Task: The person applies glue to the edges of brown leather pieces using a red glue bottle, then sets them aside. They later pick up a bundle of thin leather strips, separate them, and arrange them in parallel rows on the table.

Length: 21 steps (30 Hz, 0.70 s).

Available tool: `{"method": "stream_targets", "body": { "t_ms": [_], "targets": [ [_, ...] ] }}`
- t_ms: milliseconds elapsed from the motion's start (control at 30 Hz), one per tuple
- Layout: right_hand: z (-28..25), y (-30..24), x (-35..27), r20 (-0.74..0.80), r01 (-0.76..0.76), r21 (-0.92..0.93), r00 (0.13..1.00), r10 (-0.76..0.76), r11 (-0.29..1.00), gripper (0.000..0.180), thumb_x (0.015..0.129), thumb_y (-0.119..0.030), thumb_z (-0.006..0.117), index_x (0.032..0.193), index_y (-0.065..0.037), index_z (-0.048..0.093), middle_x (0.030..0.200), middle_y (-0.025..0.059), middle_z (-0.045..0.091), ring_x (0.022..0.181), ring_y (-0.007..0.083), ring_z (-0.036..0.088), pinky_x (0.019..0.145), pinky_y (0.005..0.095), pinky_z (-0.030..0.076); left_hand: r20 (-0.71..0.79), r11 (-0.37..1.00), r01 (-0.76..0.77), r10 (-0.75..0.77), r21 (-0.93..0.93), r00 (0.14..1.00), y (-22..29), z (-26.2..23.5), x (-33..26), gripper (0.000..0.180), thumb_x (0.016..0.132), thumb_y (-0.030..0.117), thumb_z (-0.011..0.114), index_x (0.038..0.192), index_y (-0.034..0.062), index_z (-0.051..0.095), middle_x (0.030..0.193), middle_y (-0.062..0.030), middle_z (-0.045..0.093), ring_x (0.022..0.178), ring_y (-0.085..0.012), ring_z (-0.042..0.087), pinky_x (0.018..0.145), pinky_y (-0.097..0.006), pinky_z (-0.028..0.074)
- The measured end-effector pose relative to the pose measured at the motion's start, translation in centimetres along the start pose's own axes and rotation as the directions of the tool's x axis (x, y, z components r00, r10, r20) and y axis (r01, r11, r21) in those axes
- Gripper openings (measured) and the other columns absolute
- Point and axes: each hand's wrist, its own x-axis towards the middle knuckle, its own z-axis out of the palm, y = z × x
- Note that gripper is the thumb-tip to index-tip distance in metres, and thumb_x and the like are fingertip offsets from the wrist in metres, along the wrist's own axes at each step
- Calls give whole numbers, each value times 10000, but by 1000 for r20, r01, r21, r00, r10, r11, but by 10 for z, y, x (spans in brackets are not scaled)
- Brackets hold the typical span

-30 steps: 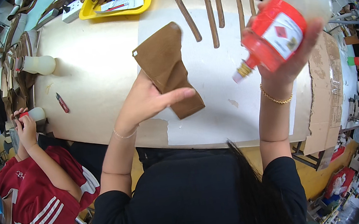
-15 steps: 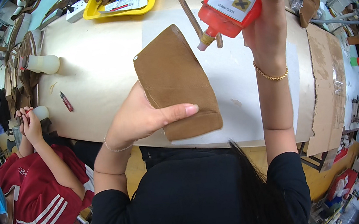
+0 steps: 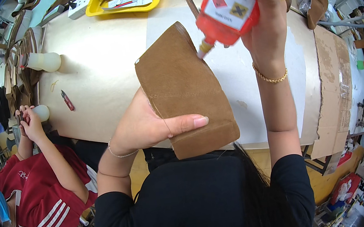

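Note:
A brown leather piece (image 3: 183,86), stitched across its middle, is held up over the table by my left hand (image 3: 146,122). The thumb presses on its face and the other fingers are hidden behind it. My right hand (image 3: 269,24) is wrapped round a glue bottle (image 3: 228,8), red at the nozzle end and pale behind, tipped with its nozzle down to the left. The nozzle tip is at the leather's upper right edge; whether it touches I cannot tell.
White paper (image 3: 259,103) covers part of the table. A yellow tray (image 3: 149,6) with brown pieces and a pen stands at the back. A small red tool (image 3: 67,101) and a pale bottle (image 3: 49,62) lie left, near a co-worker in a red shirt (image 3: 50,195). Cardboard (image 3: 331,75) lines the right edge.
The glue bottle has moved down and left, bringing its nozzle to the leather's edge. My left hand has lowered the leather piece slightly toward me and shifted its lower end right.

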Motion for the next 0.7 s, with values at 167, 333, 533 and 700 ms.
{"method": "stream_targets", "body": {
  "t_ms": [167,333,533,700],
  "targets": [
    [11,1,-11,-119,55,-30,991,-58,998,716,913,-532,587,1349,7,406,1183,82,552,1031,152,557,874,291,461,-17,1000,12,-12,-28,1000,-2,0,0,603,742,86,825,1248,-10,512,1141,-89,634,1068,-168,608,913,-315,493],
    [4,6,-1,-112,129,-64,984,-136,990,684,930,-522,568,1331,11,420,1151,81,561,1015,156,558,859,291,461,-20,1000,-10,10,-14,1000,-2,1,-2,601,737,84,826,1243,-10,514,1141,-91,632,1072,-170,606,913,-316,492],
    [10,-2,-6,-134,78,59,989,-70,995,702,928,-536,562,1344,8,405,1153,88,564,1024,159,561,864,291,464,-37,999,-18,17,-33,999,-5,4,-2,595,738,71,820,1242,-9,515,1145,-92,629,1080,-174,603,914,-320,492],
    [-12,-1,-25,-50,-184,-37,982,182,982,690,928,-584,500,1272,13,473,1063,108,621,929,175,624,798,300,519,-36,997,-19,16,-72,999,-6,1,-1,586,738,63,815,1238,-10,519,1139,-98,633,1062,-176,613,907,-323,499]
  ]
}}
